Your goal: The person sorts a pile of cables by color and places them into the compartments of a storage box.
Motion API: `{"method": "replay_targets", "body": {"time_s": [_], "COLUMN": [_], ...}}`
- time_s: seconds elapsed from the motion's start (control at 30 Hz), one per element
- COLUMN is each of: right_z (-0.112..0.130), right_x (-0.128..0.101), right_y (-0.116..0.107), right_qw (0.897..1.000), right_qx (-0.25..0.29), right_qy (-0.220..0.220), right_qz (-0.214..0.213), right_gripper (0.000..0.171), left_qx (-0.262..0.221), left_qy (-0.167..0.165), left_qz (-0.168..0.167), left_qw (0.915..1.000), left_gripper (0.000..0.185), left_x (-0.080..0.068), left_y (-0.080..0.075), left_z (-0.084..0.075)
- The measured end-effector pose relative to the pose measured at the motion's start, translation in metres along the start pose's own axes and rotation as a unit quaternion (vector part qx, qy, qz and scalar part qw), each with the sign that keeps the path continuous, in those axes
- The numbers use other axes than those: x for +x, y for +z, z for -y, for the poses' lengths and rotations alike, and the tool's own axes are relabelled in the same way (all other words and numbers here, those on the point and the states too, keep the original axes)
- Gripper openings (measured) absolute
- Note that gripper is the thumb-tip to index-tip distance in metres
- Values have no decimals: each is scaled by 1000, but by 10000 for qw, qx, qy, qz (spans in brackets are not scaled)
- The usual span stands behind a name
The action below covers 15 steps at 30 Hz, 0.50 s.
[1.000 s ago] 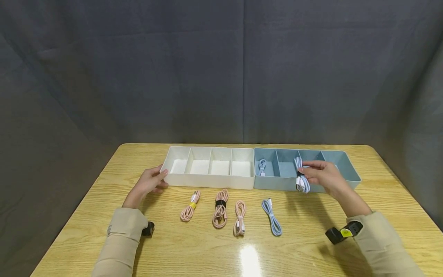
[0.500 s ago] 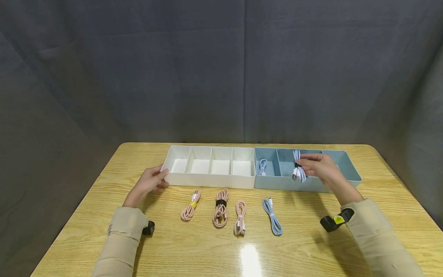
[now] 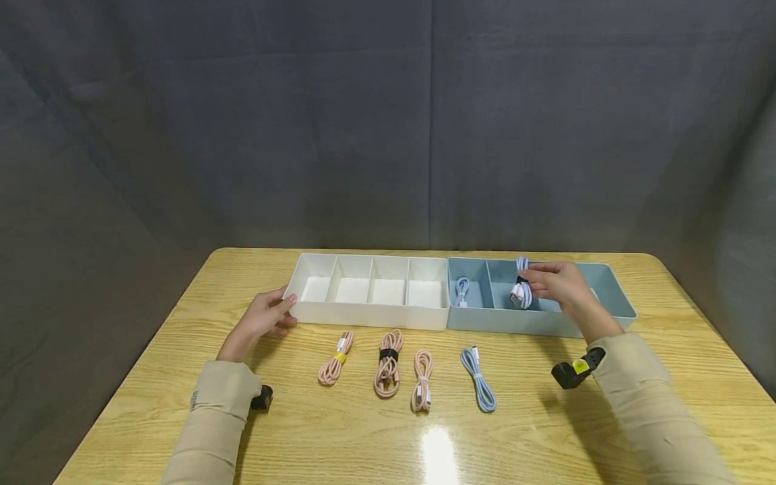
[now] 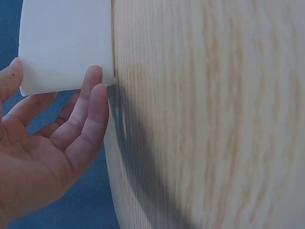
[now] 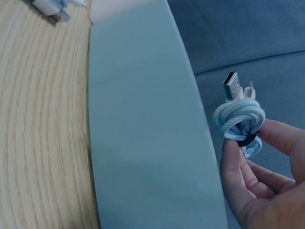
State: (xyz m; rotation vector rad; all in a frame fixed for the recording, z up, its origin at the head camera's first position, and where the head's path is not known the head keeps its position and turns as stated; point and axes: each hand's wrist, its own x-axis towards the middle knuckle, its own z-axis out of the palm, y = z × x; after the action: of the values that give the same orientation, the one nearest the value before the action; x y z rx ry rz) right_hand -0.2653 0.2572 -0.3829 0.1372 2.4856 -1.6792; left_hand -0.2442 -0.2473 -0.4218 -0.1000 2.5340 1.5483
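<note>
On the wooden table (image 3: pixel 545 417), right hand (image 3: pixel 560 283) pinches blue cable bundle (image 3: pixel 520 289) above blue tray (image 3: pixel 606 316); left hand (image 3: pixel 263 320), fingers relaxed, touches white tray (image 3: pixel 364 316).

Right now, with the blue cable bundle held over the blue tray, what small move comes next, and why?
Probably lower the bundle into the tray's second compartment and let go. The right hand pinches it just above the blue tray, roughly over that compartment, which looks empty; the first already holds a blue cable. The left hand touches the white tray.

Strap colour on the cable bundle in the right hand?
Black, around a light blue and white cable bundle. The right wrist view shows it best.
</note>
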Motion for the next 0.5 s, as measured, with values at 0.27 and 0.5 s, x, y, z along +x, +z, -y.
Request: {"method": "replay_targets", "body": {"time_s": [0.27, 0.5], "right_z": [-5, -5], "right_x": [1, -3], "right_y": [1, 2], "right_qw": [9998, 9998], "right_qx": [-74, 4], "right_qy": [-130, -183], "right_qz": [-122, -49], "right_gripper": [57, 58], "left_qx": [-22, -25], "left_qy": [-9, 15], "left_qz": [16, 26], "left_qw": [10000, 10000], "left_gripper": [56, 56], "left_x": [1, 1], "left_y": [1, 0], "left_z": [2, 3]}}
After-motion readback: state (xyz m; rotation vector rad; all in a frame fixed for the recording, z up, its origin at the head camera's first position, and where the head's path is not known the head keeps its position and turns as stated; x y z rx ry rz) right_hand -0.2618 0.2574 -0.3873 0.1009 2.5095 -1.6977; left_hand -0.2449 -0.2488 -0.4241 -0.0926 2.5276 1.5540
